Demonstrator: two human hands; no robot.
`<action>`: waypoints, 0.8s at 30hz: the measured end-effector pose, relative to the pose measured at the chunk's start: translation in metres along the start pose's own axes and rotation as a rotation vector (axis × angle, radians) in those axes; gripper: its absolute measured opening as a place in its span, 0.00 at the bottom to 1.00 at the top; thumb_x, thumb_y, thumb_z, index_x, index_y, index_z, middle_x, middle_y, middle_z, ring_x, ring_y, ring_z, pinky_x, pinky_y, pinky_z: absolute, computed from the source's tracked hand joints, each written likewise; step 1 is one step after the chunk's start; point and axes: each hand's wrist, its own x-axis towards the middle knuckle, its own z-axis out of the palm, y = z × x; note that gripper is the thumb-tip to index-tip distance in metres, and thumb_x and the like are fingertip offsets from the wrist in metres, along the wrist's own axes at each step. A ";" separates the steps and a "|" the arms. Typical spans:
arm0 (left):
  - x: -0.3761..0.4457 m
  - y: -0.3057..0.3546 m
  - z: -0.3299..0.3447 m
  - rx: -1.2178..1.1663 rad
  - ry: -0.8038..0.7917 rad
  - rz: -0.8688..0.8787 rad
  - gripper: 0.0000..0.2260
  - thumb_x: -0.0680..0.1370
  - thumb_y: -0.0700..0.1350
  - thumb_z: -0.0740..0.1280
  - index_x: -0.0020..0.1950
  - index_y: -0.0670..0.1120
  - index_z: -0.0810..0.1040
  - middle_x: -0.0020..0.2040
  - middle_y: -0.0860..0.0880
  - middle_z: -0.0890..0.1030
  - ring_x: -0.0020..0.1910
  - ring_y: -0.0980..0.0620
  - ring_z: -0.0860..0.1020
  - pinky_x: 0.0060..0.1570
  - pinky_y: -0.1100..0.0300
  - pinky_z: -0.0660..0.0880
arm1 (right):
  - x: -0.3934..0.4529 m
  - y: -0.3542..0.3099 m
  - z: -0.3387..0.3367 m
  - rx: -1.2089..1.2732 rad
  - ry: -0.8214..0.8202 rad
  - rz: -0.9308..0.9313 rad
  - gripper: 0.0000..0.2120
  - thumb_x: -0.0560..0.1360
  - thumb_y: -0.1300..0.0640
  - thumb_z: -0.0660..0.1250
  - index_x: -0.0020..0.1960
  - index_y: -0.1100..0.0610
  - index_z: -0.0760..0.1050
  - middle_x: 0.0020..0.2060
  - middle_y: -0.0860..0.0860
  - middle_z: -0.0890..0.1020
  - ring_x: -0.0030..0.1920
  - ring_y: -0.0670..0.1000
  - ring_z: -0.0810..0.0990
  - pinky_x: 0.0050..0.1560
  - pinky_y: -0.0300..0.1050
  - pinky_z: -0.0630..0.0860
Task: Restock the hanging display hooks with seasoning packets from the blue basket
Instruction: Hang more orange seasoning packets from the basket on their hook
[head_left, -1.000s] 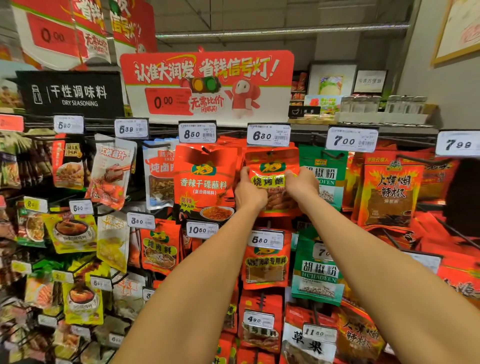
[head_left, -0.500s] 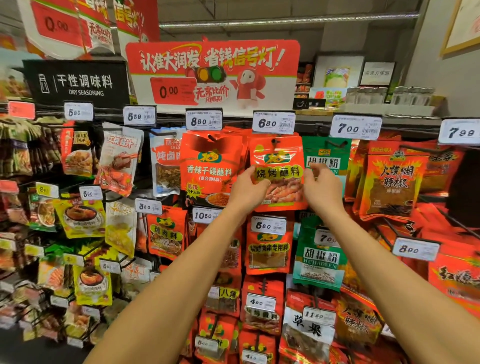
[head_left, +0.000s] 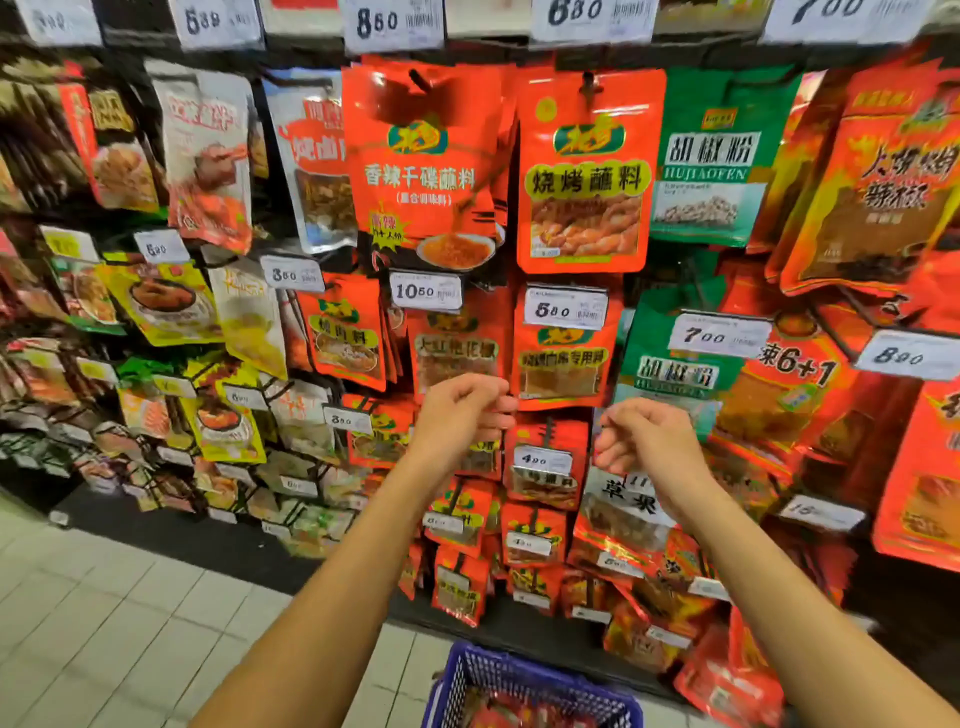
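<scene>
A red barbecue seasoning packet (head_left: 587, 176) with a yellow-green label band hangs on its hook (head_left: 588, 83) under the 6.80 price tag. My left hand (head_left: 462, 413) and my right hand (head_left: 649, 441) hover well below it, in front of the lower rows, fingers loosely curled and holding nothing. The blue basket (head_left: 524, 680) sits at the bottom of the view between my forearms, with red packets (head_left: 519, 714) inside it.
Rows of hooks carry red, green and yellow packets with white price tags such as the 10.50 tag (head_left: 426, 291). A green pepper powder packet (head_left: 709, 166) hangs right of the barbecue packet. Pale tiled floor (head_left: 104, 623) lies at the lower left.
Both hands have let go of the barbecue packet, which now hangs on its hook, and have dropped downward. The view has tilted down, bringing the blue basket into sight.
</scene>
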 end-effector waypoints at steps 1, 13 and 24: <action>-0.003 -0.021 -0.003 -0.005 0.006 -0.081 0.08 0.84 0.42 0.64 0.51 0.44 0.82 0.42 0.46 0.86 0.35 0.53 0.83 0.37 0.62 0.77 | -0.001 0.023 0.002 -0.017 -0.002 0.074 0.12 0.81 0.65 0.62 0.40 0.62 0.76 0.25 0.54 0.80 0.21 0.50 0.78 0.20 0.38 0.72; -0.074 -0.269 -0.016 0.080 0.134 -0.876 0.10 0.83 0.39 0.60 0.46 0.44 0.78 0.41 0.42 0.80 0.33 0.48 0.79 0.28 0.65 0.73 | -0.055 0.281 0.018 -0.265 -0.037 0.763 0.08 0.80 0.64 0.61 0.44 0.59 0.77 0.26 0.51 0.80 0.22 0.49 0.77 0.24 0.38 0.72; -0.106 -0.589 -0.015 0.121 0.039 -1.217 0.12 0.83 0.39 0.63 0.40 0.50 0.73 0.35 0.51 0.78 0.32 0.54 0.79 0.42 0.56 0.81 | -0.097 0.576 0.049 -0.602 -0.181 1.043 0.11 0.80 0.64 0.63 0.40 0.56 0.76 0.32 0.54 0.80 0.27 0.48 0.77 0.35 0.44 0.78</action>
